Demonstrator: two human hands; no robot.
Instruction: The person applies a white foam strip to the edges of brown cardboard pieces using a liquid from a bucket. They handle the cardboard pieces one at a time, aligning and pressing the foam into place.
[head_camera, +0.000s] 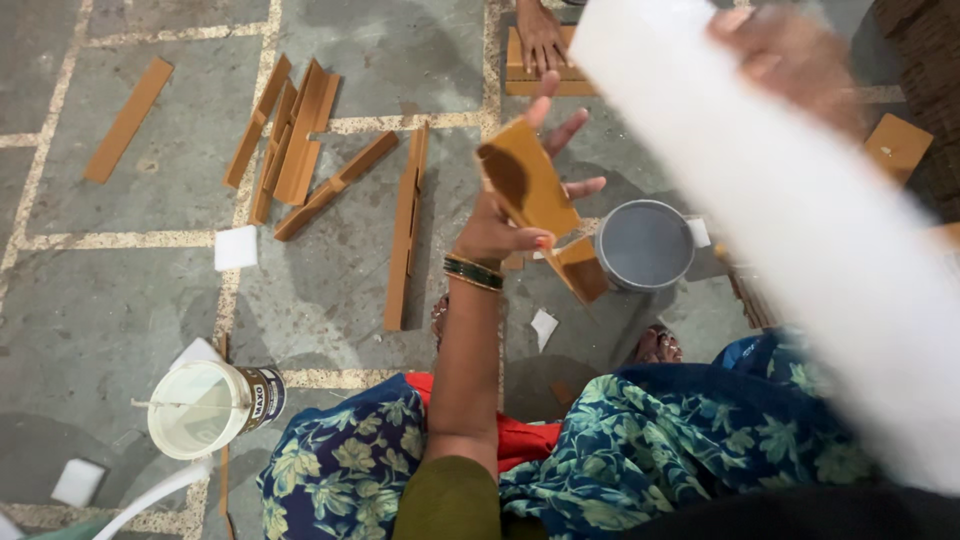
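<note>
Brown wooden strips (300, 150) are lying scattered across the stone floor (90, 300). A white adhesive tub (205, 405) is sitting near the floor's lower left edge, a round grey container (645, 245) towards the middle, white paper scraps (236, 247) between.

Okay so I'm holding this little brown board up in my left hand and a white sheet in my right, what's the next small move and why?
Probably bring the white sheet down onto the upturned face of the brown board. Your left hand holds the board tilted face up with fingers spread, and your right hand has the sheet raised just beside it, blurred, apart from the board.
</note>
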